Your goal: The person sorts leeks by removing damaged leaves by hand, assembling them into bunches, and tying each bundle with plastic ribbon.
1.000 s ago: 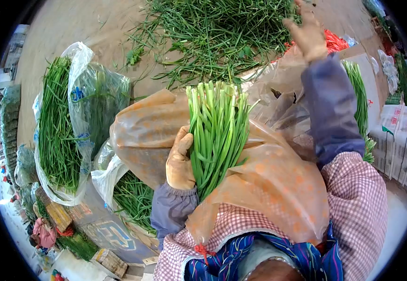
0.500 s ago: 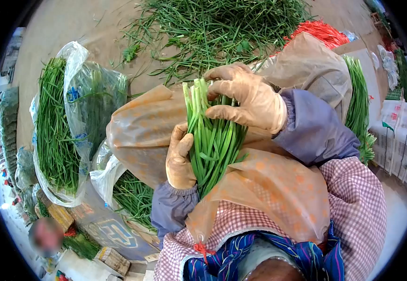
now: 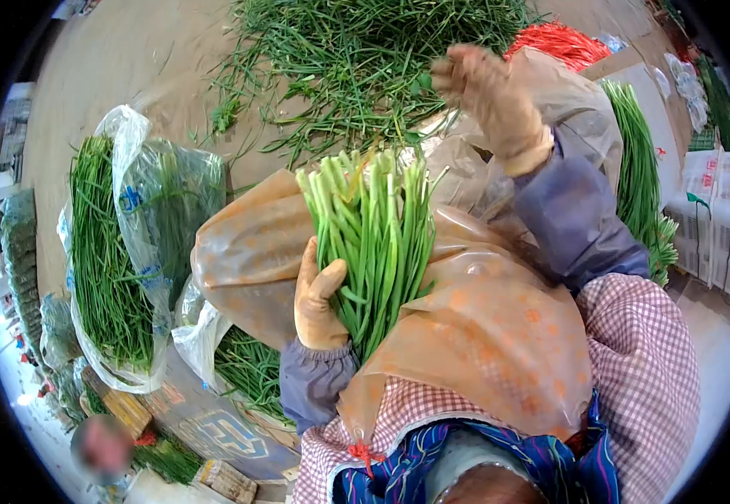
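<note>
My left hand, in a tan glove, is wrapped round the left side of a bunch of green stalks. Pale cut ends of the bunch point away from me, and its lower part rests against the orange-patterned plastic apron. Up and to the right, my right hand, also gloved, is raised over the covered knee, apart from the bunch. Its fingers are spread and somewhat blurred, with nothing visible in them. Beyond the bunch lies a loose heap of green leaves on the ground.
At the left stand plastic bags of long green stalks, with more greens below them. Red ties lie at the upper right, near another green bundle. White crates stand far right. A person is at the lower left.
My right hand came down from the upper right to the top of the bunch, then lifted off it up and to the right. My left hand has kept hold of the bunch.
</note>
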`<act>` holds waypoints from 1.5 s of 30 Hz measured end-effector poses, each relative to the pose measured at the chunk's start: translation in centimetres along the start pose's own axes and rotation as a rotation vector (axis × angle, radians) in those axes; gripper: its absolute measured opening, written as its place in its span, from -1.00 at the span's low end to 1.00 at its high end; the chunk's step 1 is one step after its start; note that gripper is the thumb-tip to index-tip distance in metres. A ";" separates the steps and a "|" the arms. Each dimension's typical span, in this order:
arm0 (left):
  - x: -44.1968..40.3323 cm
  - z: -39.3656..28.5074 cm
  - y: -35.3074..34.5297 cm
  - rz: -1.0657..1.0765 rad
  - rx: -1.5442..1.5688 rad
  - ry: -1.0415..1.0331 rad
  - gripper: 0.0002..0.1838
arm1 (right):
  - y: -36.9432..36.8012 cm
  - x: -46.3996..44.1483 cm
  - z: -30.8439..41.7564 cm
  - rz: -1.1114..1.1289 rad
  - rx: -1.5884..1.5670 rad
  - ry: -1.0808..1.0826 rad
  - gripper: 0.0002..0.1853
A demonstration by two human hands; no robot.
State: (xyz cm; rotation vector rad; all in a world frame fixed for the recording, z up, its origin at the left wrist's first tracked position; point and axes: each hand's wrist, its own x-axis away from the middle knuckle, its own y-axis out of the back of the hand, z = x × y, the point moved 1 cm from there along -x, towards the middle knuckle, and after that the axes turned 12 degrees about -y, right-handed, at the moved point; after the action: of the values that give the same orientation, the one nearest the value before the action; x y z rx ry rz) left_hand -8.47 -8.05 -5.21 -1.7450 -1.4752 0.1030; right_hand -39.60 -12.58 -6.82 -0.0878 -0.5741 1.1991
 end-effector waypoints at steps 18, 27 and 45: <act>0.6 -0.1 -2.2 0.155 -0.223 0.015 -0.16 | -7.2 6.7 -4.9 0.634 -0.893 -0.618 -0.55; 0.8 0.1 -2.1 0.142 -0.093 0.161 -0.30 | -6.8 3.9 0.2 0.353 0.337 -0.190 -0.74; 0.3 0.5 0.3 0.042 0.017 0.129 -0.26 | 2.9 -6.4 6.0 -0.179 0.466 0.219 -0.68</act>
State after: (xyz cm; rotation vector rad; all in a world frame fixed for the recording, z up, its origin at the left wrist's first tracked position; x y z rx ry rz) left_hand -8.38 -7.52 -5.61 -1.7358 -1.3420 0.0245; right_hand -46.40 -18.61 -5.14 0.2216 -0.0992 1.1041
